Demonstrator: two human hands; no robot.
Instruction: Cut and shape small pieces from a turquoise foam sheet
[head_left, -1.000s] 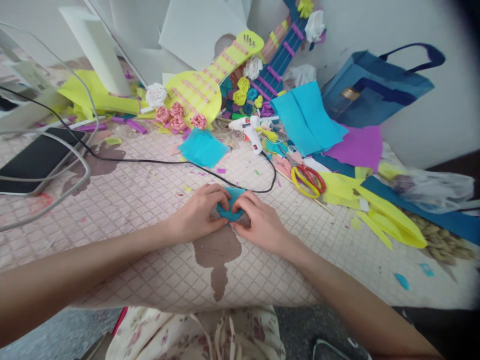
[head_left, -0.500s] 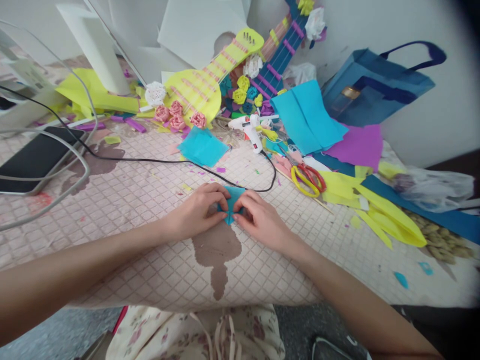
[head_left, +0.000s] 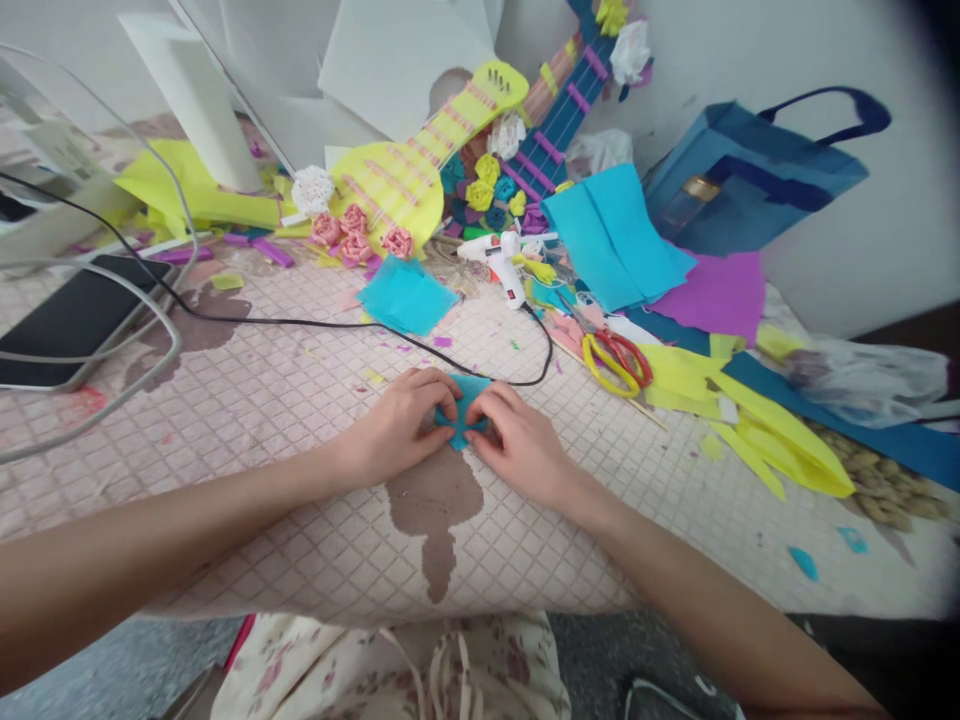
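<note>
A small piece of blue paper (head_left: 469,390) lies between my two hands, its edges pinched in on both sides. My left hand (head_left: 401,425) grips its left edge between thumb and fingers. On the right edge, my right hand (head_left: 521,440) has the paper pinched the same way. Just beyond the hands runs a black cord (head_left: 315,321) that leads to a white glue gun (head_left: 504,262). A stack of blue paper squares (head_left: 407,294) rests left of the glue gun.
Red and yellow scissors (head_left: 615,362) lie to the right, near yellow paper (head_left: 787,440) and larger blue sheets (head_left: 619,235). Behind stand a yellow paper guitar (head_left: 397,190) and a blue bag (head_left: 742,180). A black phone (head_left: 79,320) is at the left.
The sides of the small blue paper look slightly more gathered between my fingers. Both hands stay nearly in place.
</note>
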